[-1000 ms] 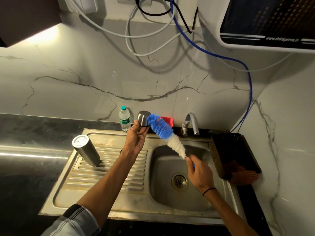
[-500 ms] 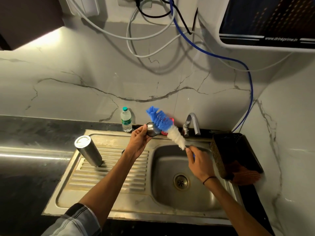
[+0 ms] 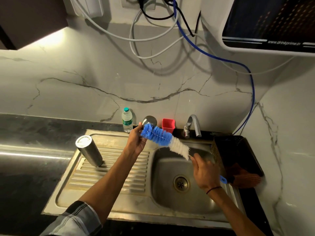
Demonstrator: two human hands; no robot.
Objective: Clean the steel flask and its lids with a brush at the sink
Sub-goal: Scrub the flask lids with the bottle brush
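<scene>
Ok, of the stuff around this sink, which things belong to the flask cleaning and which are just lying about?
In the job:
- steel lid, gripped by the left hand
- bottle brush, held by the right hand, blue bristles against the lid
- steel flask, standing on the drainboard
- sink

Just lying about:
- plastic water bottle
- red cup
- dark basket
- tap, no water visible

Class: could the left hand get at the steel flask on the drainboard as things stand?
Probably not yet: the left hand holds a steel lid. The path to the steel flask itself looks free.
</scene>
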